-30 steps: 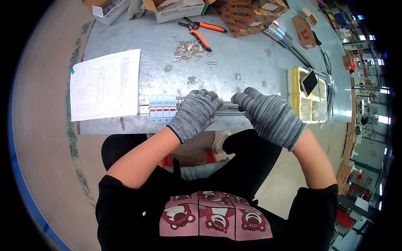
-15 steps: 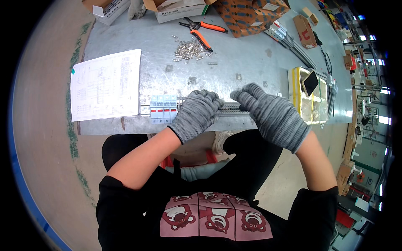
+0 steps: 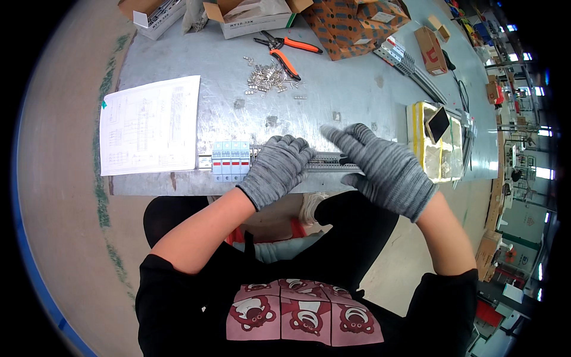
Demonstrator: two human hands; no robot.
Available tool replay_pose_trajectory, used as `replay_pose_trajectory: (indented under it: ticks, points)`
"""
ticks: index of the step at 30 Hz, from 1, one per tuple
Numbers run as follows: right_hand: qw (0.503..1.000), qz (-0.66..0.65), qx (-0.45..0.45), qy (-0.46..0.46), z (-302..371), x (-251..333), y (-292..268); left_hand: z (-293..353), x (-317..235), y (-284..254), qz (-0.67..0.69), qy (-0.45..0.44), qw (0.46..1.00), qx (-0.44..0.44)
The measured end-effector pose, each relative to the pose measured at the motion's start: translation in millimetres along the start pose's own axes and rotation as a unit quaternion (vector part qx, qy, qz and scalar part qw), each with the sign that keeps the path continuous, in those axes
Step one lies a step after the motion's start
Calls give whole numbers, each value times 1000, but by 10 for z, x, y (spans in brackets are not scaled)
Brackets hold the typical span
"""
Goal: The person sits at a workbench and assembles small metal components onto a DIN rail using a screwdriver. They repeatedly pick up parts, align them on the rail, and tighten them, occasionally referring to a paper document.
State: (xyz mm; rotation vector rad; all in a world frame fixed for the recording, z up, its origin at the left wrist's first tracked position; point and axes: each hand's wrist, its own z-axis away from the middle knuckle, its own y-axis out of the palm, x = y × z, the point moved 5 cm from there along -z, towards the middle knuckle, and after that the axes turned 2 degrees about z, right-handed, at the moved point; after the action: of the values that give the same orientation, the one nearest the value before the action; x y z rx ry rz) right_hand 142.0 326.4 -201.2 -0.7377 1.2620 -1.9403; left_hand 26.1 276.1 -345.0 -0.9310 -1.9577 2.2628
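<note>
In grey knit gloves, both of my hands are over a metal mounting rail along the table's near edge. My left hand [image 3: 278, 166] is closed around the rail, its fingers curled over the parts there. Just left of it, a group of light-blue fuse holders [image 3: 231, 162] with red strips sits on the rail. Between my hands shows a row of small grey terminal blocks [image 3: 327, 161]. My right hand [image 3: 386, 163] is raised at the right end of that row. Its thumb and fingers are apart, the forefinger smeared by motion, and no held object shows.
A printed wiring diagram [image 3: 151, 125] lies at left. Farther back are a heap of small metal pieces [image 3: 269, 78], orange-handled wire strippers [image 3: 285, 56] and opened boxes [image 3: 256, 18]. At right, a phone [image 3: 438, 124] rests on a yellow-taped divided foam box [image 3: 419, 140].
My right hand has opened, its thumb now away from its fingers and the forefinger lifted. My left hand keeps its place on the rail. The whole view has shifted slightly.
</note>
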Motion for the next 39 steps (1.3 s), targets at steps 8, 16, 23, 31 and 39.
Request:
replay_pose_trajectory:
  ticks: [8,16,23,31,39]
  points:
    - [1000,-6,8,-5,26,31,-104,-16,7,-35,3,-4,1000,23]
    - [996,-3,59,66,47,0,-79,-16,9,1,25,2,1000,1]
    - [992,43,84,89,33,-44,29,-28,2,5,26,-2,1000,0]
    - [967,98,192,134,-56,13,53,-20,10,17,15,-5,1000,7]
    - [977,82,158,117,-38,-28,62,-21,12,22,11,-3,1000,12]
